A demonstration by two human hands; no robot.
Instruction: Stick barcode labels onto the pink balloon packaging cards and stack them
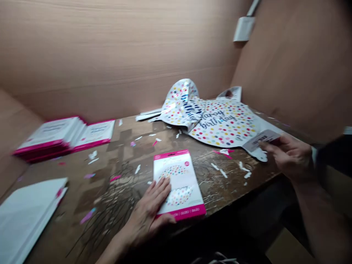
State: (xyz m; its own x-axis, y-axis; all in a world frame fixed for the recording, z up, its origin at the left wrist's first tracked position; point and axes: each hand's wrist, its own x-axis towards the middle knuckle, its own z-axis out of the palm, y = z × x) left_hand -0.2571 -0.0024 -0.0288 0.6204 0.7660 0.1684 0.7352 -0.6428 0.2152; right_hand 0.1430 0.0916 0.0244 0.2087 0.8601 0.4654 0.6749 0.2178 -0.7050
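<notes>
My left hand [152,205] lies on a white and pink balloon packet [180,194], fingers stretched over its front and thumb near the lower edge. The packet shows dotted round balloons and has a hanging slot at the top. At the right, my right hand [291,156] pinches a grey barcode label [260,140]. That label overlaps the edge of a flat, dotted foil balloon [228,128] printed with "birthday"; whether it is part of the balloon, I cannot tell. Another dotted foil balloon [180,102] lies folded and crumpled behind it.
Stacked pink-edged packets [49,134] stand at the back left, with more packets [95,132] leaning alongside. White sheets or flat packs [30,216] lie at the near left. Paper scraps and dark strands [112,205] litter the brown tabletop [132,135]. Cardboard-like walls [110,55] surround it.
</notes>
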